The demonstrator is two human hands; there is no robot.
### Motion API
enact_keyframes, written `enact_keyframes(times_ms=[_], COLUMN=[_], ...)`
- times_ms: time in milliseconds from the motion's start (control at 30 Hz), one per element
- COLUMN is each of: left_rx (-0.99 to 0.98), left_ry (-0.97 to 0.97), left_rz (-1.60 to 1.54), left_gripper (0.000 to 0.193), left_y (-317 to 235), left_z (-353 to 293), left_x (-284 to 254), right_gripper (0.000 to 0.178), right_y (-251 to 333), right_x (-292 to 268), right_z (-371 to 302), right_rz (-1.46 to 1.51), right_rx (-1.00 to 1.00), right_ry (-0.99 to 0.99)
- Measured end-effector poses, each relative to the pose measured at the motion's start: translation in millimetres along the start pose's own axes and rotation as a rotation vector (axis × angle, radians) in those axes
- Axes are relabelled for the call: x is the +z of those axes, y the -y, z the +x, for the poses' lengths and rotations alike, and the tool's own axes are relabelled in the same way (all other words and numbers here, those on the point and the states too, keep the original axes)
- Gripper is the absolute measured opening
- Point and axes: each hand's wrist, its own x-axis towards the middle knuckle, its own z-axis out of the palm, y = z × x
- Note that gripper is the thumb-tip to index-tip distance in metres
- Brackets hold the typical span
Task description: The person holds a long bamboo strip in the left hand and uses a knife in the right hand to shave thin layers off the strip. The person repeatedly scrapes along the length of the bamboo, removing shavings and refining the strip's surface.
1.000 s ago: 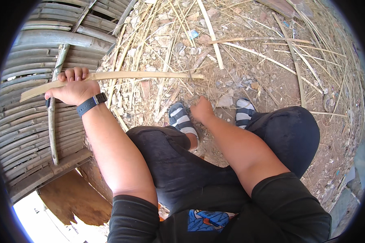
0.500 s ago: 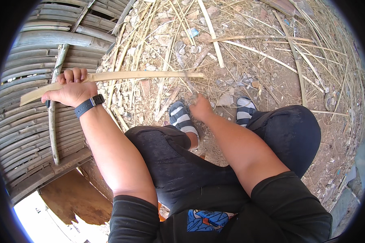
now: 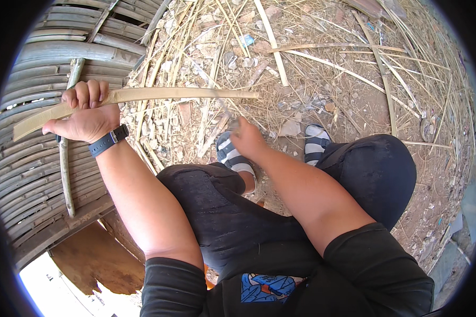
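Observation:
My left hand (image 3: 84,113), with a dark watch on the wrist, is closed around a long, flat bamboo strip (image 3: 174,94). One end of the strip sticks out left past my hand, in front of the slatted wall; the rest reaches right above the littered ground. Near the strip's right part, my right hand (image 3: 247,138) is closed on the handle of what looks like a knife (image 3: 222,103). Its thin grey blade, smeared by motion, points up and left across the strip. Whether the edge touches the bamboo I cannot tell.
A bamboo slat wall (image 3: 31,174) with an upright pole (image 3: 64,174) stands on the left. Split bamboo strips (image 3: 272,42), straw and stones litter the ground ahead. My sandalled feet (image 3: 316,142) and bent knees are below my hands. A brown sheet (image 3: 98,259) lies lower left.
My left hand has shifted slightly left and up with the bamboo strip. My right hand has moved left, and the blade now leans further left across the strip.

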Motion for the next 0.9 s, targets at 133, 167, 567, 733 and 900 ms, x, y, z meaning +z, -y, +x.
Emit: enact_keyframes(times_ms=[133, 167, 567, 733, 900], left_rx=[0.021, 0.022, -0.027, -0.021, 0.026], left_ry=[-0.067, -0.074, 0.079, 0.110, -0.006], left_rz=[0.028, 0.028, -0.033, -0.020, 0.005], left_gripper=[0.085, 0.085, 0.084, 0.084, 0.083], left_y=[-2, 0, 1, 2, 0], left_z=[2, 0, -1, -6, -4], left_x=[-2, 0, 13, 22, 10], right_gripper=[0.047, 0.046, 0.040, 0.040, 0.039], right_y=[-75, -73, 96, 86, 8], right_x=[-20, -19, 4, -7, -8], right_z=[-2, -1, 1, -2, 7], right_rz=[-0.248, -0.166, 0.205, 0.229, -0.065], right_rx=[0.457, 0.465, -0.185, -0.097, 0.210], right_ry=[0.001, -0.016, 0.010, 0.067, -0.054])
